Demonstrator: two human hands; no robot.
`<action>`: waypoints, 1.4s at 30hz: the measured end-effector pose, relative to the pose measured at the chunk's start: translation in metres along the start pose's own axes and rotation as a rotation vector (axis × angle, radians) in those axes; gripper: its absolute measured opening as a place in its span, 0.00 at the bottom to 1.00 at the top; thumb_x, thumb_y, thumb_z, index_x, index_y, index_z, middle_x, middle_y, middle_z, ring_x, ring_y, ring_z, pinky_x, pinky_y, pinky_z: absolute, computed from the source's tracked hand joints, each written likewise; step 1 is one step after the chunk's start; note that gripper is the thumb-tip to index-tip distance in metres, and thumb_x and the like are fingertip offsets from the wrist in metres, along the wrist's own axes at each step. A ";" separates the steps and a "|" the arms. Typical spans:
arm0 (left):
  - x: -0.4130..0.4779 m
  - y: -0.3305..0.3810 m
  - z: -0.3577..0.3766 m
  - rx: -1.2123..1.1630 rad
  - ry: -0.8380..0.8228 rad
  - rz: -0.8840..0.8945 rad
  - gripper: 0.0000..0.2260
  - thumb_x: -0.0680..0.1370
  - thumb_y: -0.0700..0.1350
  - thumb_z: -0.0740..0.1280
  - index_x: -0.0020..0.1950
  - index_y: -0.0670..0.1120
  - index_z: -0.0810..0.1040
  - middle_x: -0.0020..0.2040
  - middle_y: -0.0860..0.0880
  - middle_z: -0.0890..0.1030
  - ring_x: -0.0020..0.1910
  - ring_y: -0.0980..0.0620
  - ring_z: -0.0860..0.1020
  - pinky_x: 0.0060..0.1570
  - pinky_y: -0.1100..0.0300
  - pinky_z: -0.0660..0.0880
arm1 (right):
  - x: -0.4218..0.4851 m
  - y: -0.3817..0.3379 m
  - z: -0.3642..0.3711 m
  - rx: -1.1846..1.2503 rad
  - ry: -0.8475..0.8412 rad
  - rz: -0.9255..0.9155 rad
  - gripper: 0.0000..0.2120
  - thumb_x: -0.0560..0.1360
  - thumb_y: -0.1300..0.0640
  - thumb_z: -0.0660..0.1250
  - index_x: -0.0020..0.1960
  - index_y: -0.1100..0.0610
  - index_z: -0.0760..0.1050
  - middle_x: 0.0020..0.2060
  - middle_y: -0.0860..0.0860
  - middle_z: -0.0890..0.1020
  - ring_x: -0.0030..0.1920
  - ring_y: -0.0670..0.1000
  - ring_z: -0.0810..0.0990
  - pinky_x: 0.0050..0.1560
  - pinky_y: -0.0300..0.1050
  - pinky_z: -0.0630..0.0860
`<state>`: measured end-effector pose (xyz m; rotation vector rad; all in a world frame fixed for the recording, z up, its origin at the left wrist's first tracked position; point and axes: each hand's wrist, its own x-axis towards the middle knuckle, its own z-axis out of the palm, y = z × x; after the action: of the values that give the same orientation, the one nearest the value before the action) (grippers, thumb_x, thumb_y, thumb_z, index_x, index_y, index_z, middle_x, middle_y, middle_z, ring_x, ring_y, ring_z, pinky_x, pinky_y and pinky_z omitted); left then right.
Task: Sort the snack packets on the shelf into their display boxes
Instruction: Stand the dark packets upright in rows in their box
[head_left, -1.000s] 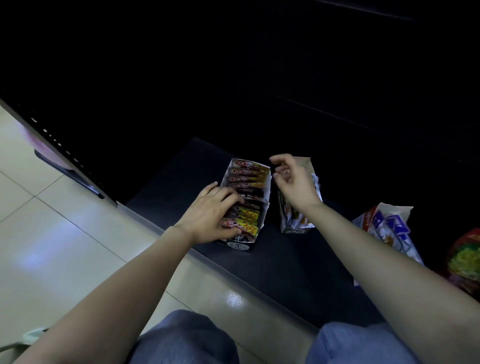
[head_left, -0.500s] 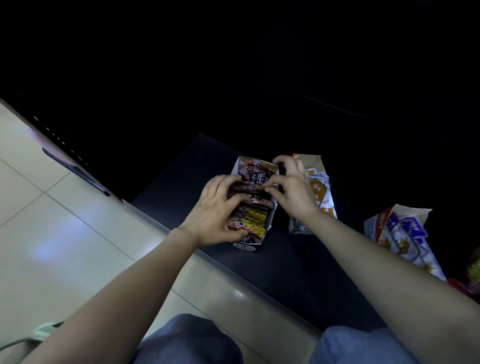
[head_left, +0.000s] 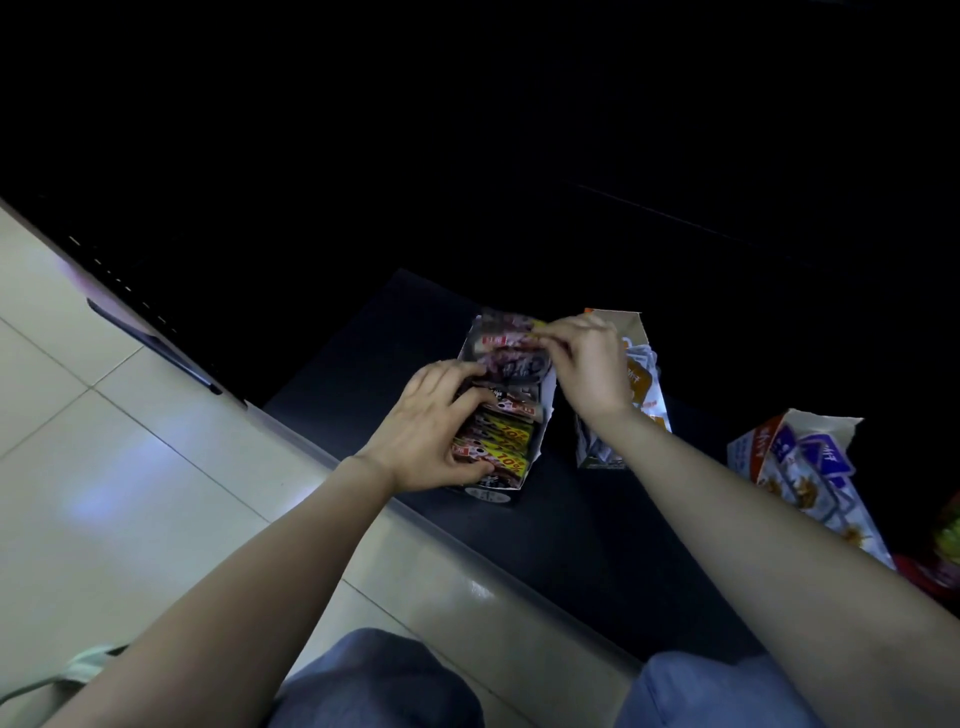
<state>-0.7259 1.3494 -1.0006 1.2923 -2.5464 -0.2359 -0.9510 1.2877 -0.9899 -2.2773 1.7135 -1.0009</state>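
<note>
The right hand (head_left: 587, 364) has moved from the middle of the row to the back of the left box (head_left: 540, 441), while the left hand (head_left: 431, 426) has stayed on the front packets. The right hand now pinches the top edge of a dark packet (head_left: 511, 335) between thumb and fingertips, at the rear of that box; the packet is blurred. The left hand's fingers curl over the row of packets (head_left: 506, 441) standing in the box, with the thumb hooked under the front end. Just right of it stands a middle box (head_left: 636, 325) of orange packets, partly behind the right wrist. A third box (head_left: 810, 462) with blue packets lies well apart to the right. All sit on the dark shelf (head_left: 597, 545), beside the pale floor tiles (head_left: 130, 467).
</note>
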 end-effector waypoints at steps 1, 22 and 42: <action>0.000 -0.001 0.000 -0.012 -0.017 -0.005 0.33 0.68 0.67 0.67 0.67 0.48 0.73 0.69 0.47 0.70 0.71 0.46 0.66 0.74 0.51 0.53 | 0.004 -0.002 -0.007 0.052 0.063 0.017 0.09 0.75 0.66 0.68 0.52 0.59 0.84 0.46 0.54 0.84 0.49 0.56 0.79 0.49 0.39 0.68; 0.007 -0.003 0.003 0.042 -0.023 -0.218 0.47 0.69 0.71 0.59 0.81 0.48 0.51 0.75 0.41 0.58 0.73 0.40 0.61 0.73 0.44 0.58 | -0.005 0.002 -0.003 0.203 -0.246 0.085 0.13 0.81 0.63 0.61 0.62 0.55 0.78 0.52 0.55 0.83 0.48 0.53 0.81 0.43 0.43 0.75; -0.008 0.013 0.021 -0.787 -0.210 -0.562 0.49 0.75 0.48 0.72 0.76 0.63 0.33 0.81 0.47 0.43 0.80 0.49 0.43 0.77 0.45 0.55 | -0.053 -0.044 -0.017 0.170 -0.846 0.453 0.43 0.81 0.42 0.56 0.77 0.59 0.31 0.77 0.55 0.33 0.77 0.53 0.33 0.75 0.49 0.39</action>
<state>-0.7378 1.3640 -1.0187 1.6125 -1.8015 -1.3749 -0.9322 1.3559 -0.9787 -1.6850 1.5372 -0.0489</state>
